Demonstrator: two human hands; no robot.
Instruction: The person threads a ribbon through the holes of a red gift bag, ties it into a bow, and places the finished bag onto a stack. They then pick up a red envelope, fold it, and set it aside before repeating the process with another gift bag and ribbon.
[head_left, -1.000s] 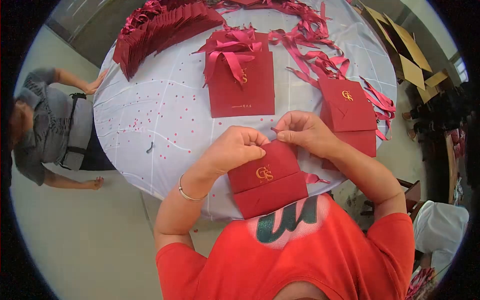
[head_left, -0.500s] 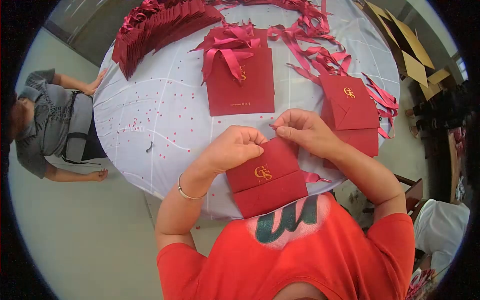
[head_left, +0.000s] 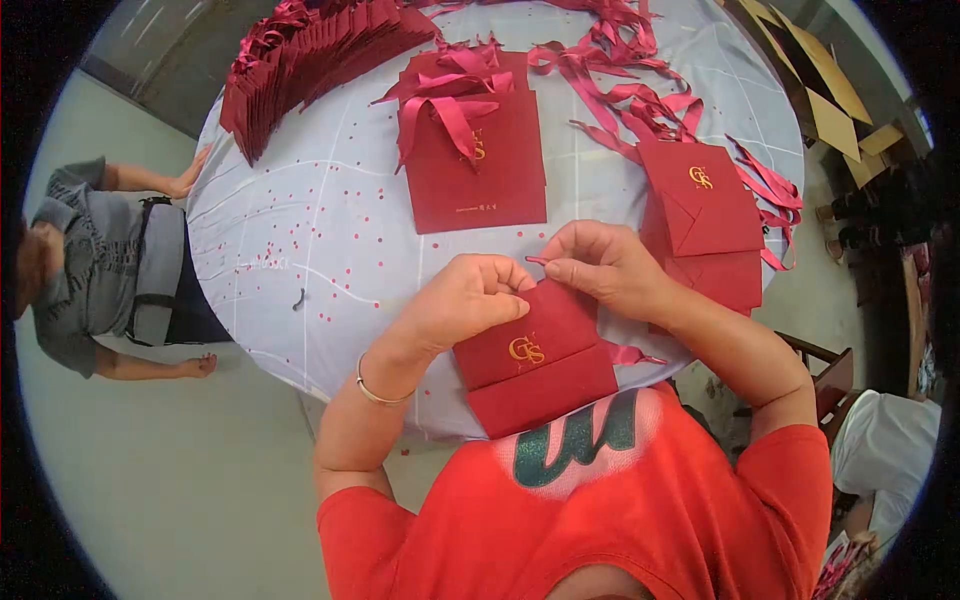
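Observation:
A dark red paper gift bag with gold lettering lies flat at the table's near edge, against my red shirt. My left hand grips its upper edge, thumb on the front and fingers curled behind. Just above that edge, my right hand pinches a thin pink ribbon end between thumb and forefinger. Another piece of pink ribbon sticks out at the bag's right side. My fingers partly cover the bag's top, so any holes there are hidden.
Stacked red bags with ribbon handles lie ahead, and more red bags sit at right. A long row of bags stands back left. Loose ribbons and red dots cover parts of the white tablecloth. A person stands left.
More of the ribbon end now shows beyond my right fingertips. My left hand keeps its grip on the bag. The view has shifted slightly.

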